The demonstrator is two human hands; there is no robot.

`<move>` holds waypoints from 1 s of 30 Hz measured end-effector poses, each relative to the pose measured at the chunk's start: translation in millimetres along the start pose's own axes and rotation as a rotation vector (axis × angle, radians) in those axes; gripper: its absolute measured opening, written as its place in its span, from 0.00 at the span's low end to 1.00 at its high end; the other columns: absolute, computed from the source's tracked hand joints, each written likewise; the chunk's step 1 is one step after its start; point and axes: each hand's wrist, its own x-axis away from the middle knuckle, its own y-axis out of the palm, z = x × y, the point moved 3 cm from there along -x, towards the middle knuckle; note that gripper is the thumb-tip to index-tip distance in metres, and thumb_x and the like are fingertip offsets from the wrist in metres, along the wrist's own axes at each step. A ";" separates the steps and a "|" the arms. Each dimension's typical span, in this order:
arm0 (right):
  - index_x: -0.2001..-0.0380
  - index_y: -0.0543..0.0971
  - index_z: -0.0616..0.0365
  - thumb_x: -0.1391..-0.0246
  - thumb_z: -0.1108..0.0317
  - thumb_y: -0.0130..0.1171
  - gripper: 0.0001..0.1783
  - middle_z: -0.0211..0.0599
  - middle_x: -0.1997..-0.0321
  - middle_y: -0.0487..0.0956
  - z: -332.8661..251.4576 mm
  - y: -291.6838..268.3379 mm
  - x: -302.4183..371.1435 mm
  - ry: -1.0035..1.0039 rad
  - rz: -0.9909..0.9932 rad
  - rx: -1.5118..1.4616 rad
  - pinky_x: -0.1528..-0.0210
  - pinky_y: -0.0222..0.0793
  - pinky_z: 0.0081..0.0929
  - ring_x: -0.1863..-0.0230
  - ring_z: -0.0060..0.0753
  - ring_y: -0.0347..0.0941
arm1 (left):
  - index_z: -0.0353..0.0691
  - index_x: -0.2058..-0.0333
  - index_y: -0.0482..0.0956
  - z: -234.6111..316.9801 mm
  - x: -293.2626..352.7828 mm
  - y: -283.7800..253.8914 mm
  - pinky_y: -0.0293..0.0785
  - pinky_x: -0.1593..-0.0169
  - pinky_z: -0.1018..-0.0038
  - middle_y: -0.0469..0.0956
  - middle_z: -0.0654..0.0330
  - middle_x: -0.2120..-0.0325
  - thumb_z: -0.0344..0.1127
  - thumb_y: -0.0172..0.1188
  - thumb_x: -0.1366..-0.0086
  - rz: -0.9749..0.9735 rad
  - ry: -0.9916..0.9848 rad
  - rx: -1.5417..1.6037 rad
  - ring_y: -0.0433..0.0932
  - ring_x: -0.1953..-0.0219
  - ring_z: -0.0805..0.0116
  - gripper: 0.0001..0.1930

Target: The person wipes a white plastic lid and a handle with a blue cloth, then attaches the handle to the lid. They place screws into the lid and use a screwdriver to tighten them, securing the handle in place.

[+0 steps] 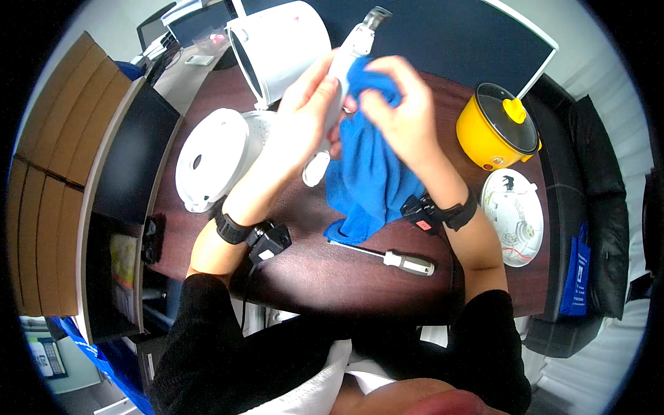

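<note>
My left hand is closed around a long white plastic part, held up slantwise over the table. A grey, metal-looking piece sits at its far end, and a rounded white end shows below my fingers. My right hand grips a blue cloth bunched beside the white part, its fingers bent over the fabric. The cloth hangs down, and its lower corner reaches the tabletop. Just below that corner lies a screwdriver with a grey-and-white handle.
On the brown table, a white cylindrical appliance shell lies sideways at the back left. A white round appliance part is nearer me. At right stand a yellow electric pot with a glass lid and a white round base with wires.
</note>
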 end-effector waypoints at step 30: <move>0.66 0.79 0.63 0.56 0.77 0.59 0.10 0.42 0.67 0.78 -3.0 -1.8 -3.0 -0.106 0.195 0.194 0.62 0.73 0.29 0.66 0.40 0.78 | 0.38 0.45 0.70 -18.1 -10.9 -2.4 0.64 0.84 0.83 0.66 0.69 0.82 0.43 0.43 0.27 0.079 0.145 -0.055 0.65 0.85 0.81 0.19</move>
